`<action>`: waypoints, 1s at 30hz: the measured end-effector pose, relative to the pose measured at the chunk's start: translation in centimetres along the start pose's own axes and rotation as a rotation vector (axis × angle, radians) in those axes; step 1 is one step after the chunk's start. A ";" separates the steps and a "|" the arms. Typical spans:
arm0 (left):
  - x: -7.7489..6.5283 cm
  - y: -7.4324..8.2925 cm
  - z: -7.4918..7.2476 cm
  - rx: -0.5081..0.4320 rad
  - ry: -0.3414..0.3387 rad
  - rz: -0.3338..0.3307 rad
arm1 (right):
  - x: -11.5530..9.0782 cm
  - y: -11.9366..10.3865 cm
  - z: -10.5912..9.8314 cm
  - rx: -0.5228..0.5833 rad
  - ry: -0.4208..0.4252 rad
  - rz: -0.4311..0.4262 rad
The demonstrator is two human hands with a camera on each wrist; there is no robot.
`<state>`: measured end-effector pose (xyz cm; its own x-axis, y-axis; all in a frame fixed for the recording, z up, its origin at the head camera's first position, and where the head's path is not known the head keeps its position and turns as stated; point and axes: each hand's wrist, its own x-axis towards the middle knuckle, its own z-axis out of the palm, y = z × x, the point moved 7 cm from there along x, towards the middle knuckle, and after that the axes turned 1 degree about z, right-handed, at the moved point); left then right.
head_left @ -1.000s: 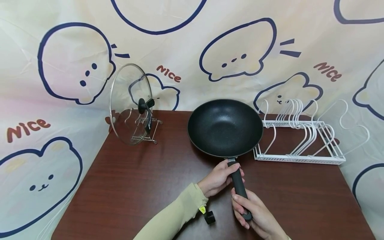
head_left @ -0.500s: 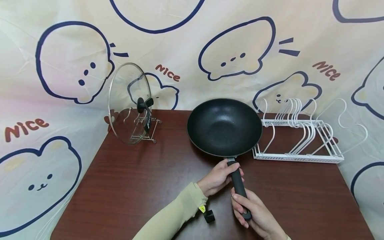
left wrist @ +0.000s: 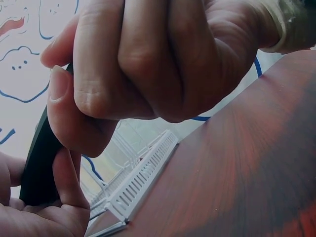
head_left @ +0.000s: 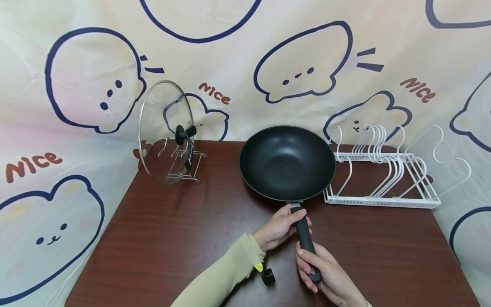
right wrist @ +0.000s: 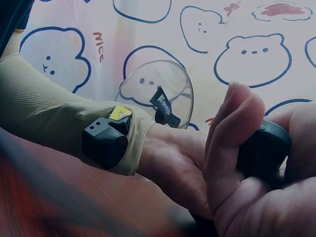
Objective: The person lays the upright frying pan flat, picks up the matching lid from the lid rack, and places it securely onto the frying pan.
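A black wok (head_left: pixel 287 164) is held by its dark handle (head_left: pixel 305 238) with both hands, its bowl pointing away toward the back of the table. My left hand (head_left: pixel 281 228) grips the handle close to the bowl, thumb lying on top. Lower down, my right hand (head_left: pixel 324 270) holds the handle's end, with fingers curled beneath it. In the left wrist view the curled left fingers (left wrist: pixel 148 59) hide most of the handle (left wrist: pixel 39 163). The right wrist view shows the handle's butt (right wrist: pixel 264 150) inside the right hand (right wrist: pixel 237 173).
At the back left a glass lid (head_left: pixel 165 132) with a black knob stands upright in a small wire rack (head_left: pixel 195 166). A white dish rack (head_left: pixel 383 202) sits at the back right, close beside the wok. Patterned cloth (head_left: pixel 238 64) hangs behind the brown table (head_left: pixel 153 238).
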<state>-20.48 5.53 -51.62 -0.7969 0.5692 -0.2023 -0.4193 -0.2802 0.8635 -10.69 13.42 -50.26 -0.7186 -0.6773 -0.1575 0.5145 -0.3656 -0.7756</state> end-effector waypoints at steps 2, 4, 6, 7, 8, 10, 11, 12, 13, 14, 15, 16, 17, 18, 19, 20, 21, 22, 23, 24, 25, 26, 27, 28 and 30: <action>0.0 0.0 0.0 0.005 -0.005 0.001 | 0.0 0.0 0.0 0.008 -0.003 0.002; 0.0 0.1 0.0 0.009 -0.010 0.001 | 0.1 0.1 -0.1 0.011 -0.003 0.004; 0.0 0.0 0.0 0.013 -0.011 -0.004 | 0.1 0.2 -0.2 0.009 -0.001 0.007; 0.0 0.0 -0.1 0.014 -0.009 -0.006 | 0.1 0.2 -0.2 0.007 0.000 0.009; 0.0 -0.1 -0.1 0.014 -0.006 -0.010 | 0.1 0.3 -0.3 0.003 0.002 0.012; 0.1 -0.2 -0.2 0.014 0.000 -0.017 | 0.1 0.4 -0.4 -0.004 0.006 0.016; 0.1 -0.3 -0.3 0.014 0.001 -0.020 | 0.1 0.5 -0.4 -0.006 0.008 0.019; 0.1 -0.3 -0.3 0.013 0.002 -0.022 | 0.1 0.5 -0.5 -0.008 0.010 0.019; 0.1 -0.4 -0.3 0.013 0.002 -0.022 | 0.2 0.6 -0.5 -0.009 0.010 0.019; 0.1 -0.4 -0.4 0.014 0.000 -0.023 | 0.2 0.6 -0.5 -0.012 0.012 0.019; 0.2 -0.4 -0.4 0.014 -0.002 -0.024 | 0.2 0.6 -0.6 -0.014 0.015 0.018; 0.2 -0.4 -0.4 0.014 -0.003 -0.024 | 0.2 0.6 -0.6 -0.017 0.016 0.017; 0.2 -0.4 -0.5 0.015 -0.003 -0.025 | 0.2 0.6 -0.5 -0.020 0.016 0.016; 0.2 -0.4 -0.5 0.016 -0.003 -0.025 | 0.3 0.6 -0.5 -0.022 0.018 0.018; 0.2 -0.4 -0.5 0.017 -0.003 -0.026 | 0.3 0.6 -0.5 -0.024 0.021 0.021; 0.2 -0.4 -0.6 0.018 -0.003 -0.028 | 0.3 0.6 -0.5 -0.026 0.025 0.025; 0.2 -0.4 -0.6 0.020 -0.002 -0.030 | 0.4 0.7 -0.5 -0.026 0.032 0.032; 0.2 -0.4 -0.6 0.022 -0.001 -0.032 | 0.4 0.7 -0.5 -0.026 0.037 0.039; 0.1 -0.4 -0.7 0.024 0.001 -0.035 | 0.4 0.7 -0.4 -0.024 0.043 0.047; 0.1 -0.5 -0.7 0.026 0.002 -0.037 | 0.4 0.7 -0.4 -0.022 0.049 0.056; 0.1 -0.5 -0.8 0.028 0.004 -0.040 | 0.4 0.7 -0.4 -0.020 0.054 0.063; 0.1 -0.5 -0.8 0.030 0.007 -0.041 | 0.5 0.7 -0.3 -0.017 0.060 0.072; 0.1 -0.5 -0.9 0.032 0.009 -0.044 | 0.5 0.8 -0.3 -0.016 0.064 0.079; 0.1 -0.5 -0.9 0.033 0.010 -0.045 | 0.5 0.8 -0.3 -0.015 0.066 0.084; 0.1 -0.6 -1.0 0.035 0.011 -0.047 | 0.5 0.8 -0.3 -0.014 0.070 0.092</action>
<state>-20.72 5.00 -52.58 -0.7815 0.5723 -0.2485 -0.4415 -0.2258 0.8684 -10.75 12.97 -51.16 -0.7000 -0.6609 -0.2706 0.5737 -0.2947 -0.7642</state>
